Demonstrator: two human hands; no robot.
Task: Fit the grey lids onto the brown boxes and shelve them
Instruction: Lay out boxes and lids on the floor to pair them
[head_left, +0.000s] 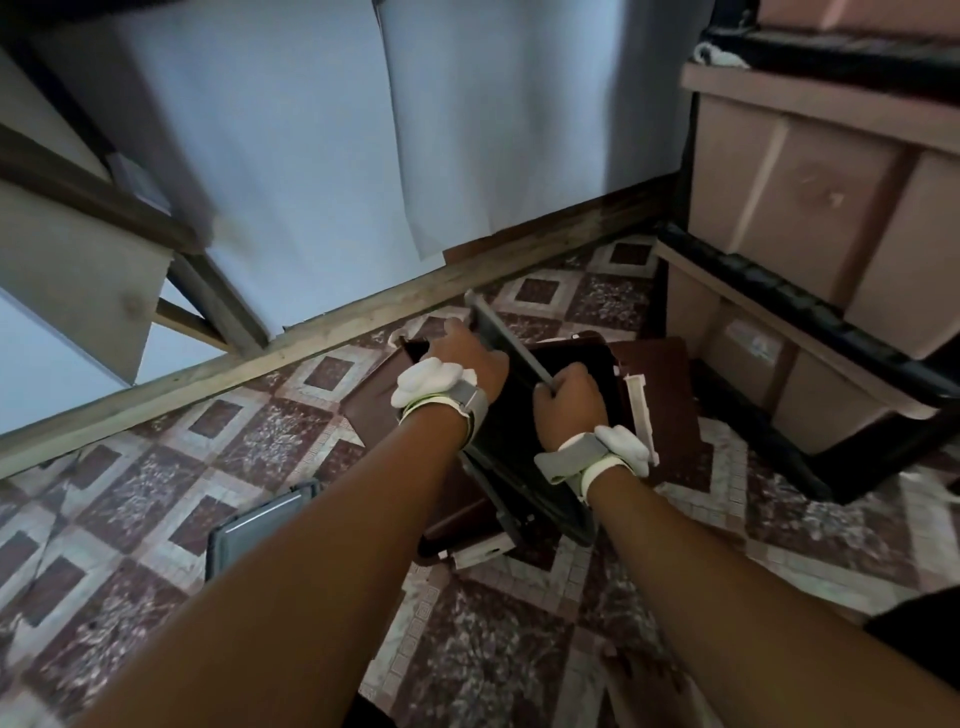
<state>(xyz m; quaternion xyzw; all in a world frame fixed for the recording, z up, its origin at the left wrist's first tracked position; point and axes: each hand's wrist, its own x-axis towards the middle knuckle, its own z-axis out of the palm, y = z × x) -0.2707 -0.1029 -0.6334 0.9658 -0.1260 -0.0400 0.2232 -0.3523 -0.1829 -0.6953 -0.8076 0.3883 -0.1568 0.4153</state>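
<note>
A grey lid (506, 338) is tilted on edge above an open brown box (582, 364) that stands on the tiled floor. My left hand (462, 353) grips the lid's far left side. My right hand (569, 400) grips its near edge. Both wrists carry grey straps with white pads. A second brown box (660, 374) sits just right of the open one, and a white latch (641, 415) shows on the open box's side. Another grey lid (260, 525) lies flat on the floor to the left, partly hidden by my left forearm.
A black shelf rack (779, 301) at the right holds lidded brown boxes (810, 171) on two levels. A wooden frame with grey panels (88, 249) stands at the left. White sheets (363, 130) hang on the wall behind a wooden skirting (311, 338).
</note>
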